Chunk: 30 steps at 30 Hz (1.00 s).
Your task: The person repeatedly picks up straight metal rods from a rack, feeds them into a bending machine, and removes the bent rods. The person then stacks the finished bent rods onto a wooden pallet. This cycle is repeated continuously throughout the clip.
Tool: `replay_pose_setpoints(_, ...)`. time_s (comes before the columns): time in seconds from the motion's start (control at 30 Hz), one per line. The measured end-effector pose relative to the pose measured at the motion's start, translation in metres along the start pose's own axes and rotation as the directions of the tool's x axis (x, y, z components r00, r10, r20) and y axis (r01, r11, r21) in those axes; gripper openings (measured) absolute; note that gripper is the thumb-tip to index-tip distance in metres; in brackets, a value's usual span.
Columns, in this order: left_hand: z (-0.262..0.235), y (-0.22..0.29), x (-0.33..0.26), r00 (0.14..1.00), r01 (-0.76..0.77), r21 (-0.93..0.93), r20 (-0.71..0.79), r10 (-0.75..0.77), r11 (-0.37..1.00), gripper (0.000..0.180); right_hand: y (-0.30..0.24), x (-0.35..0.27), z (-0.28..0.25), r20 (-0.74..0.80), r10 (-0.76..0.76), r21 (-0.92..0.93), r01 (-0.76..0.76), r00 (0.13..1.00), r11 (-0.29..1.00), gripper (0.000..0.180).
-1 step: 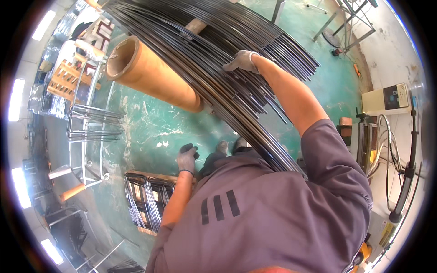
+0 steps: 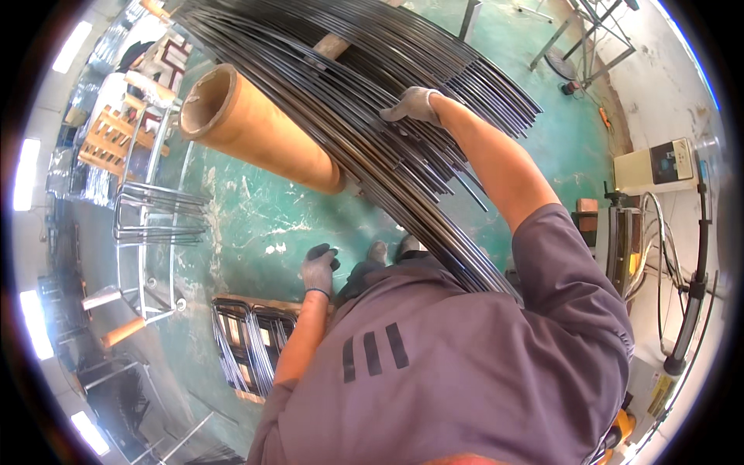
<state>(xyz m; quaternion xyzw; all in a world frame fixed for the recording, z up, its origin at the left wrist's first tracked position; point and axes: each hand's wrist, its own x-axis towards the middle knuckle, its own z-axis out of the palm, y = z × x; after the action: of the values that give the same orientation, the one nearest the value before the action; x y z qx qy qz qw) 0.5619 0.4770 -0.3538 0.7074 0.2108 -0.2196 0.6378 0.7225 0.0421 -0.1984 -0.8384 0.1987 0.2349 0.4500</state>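
Our gloved right hand point(image 2: 415, 105) lies flat, fingers together, on the bundle of long dark metal rods point(image 2: 349, 116), which runs upper left to lower right over the brown cardboard tube point(image 2: 260, 132); our gloved left hand point(image 2: 319, 267) hangs loosely curled, empty.

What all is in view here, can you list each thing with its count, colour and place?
metal rods: a large bundle, dark and shiny, across the top and centre
cardboard tube: one, tan, upper left, partly under the rods
wire frames: a stack, dark, lower left on the floor
control box: one, cream, right
floor: green, scuffed
left hand: grey glove, hanging free below the tube, fingers curled
right hand: grey glove, resting on the rods
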Motion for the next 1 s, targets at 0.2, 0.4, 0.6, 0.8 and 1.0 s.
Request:
replay_pose_setpoints(0.2,0.017,0.021,0.013,0.988,-0.014,0.074,0.156,0.003,0.997,0.040,0.006,-0.025,-0.007,-0.007,0.054,0.044,-0.053,0.999,0.998,0.046)
replay_pose_setpoints(0.4,0.021,0.054,0.000,0.910,-0.045,0.157,0.413,-0.025,0.987,0.039,0.016,-0.054,0.007,-0.019,0.085,0.078,-0.084,0.996,0.993,0.051)
replay_pose_setpoints(0.6,0.049,0.103,-0.015,0.697,-0.083,0.176,0.714,-0.069,0.981,0.038,0.055,-0.148,0.021,-0.058,0.116,0.098,-0.110,0.992,0.989,0.043)
replay_pose_setpoints(0.8,0.097,0.157,-0.016,0.550,0.086,-0.052,0.835,-0.004,0.995,0.038,0.075,-0.266,0.040,-0.086,0.279,0.015,-0.279,0.956,0.960,0.030)
replay_pose_setpoints(1.0,0.154,0.208,0.003,0.419,0.384,-0.233,0.906,0.056,0.894,0.042,0.088,-0.432,0.116,-0.441,0.325,-0.241,-0.459,0.836,0.855,0.037)
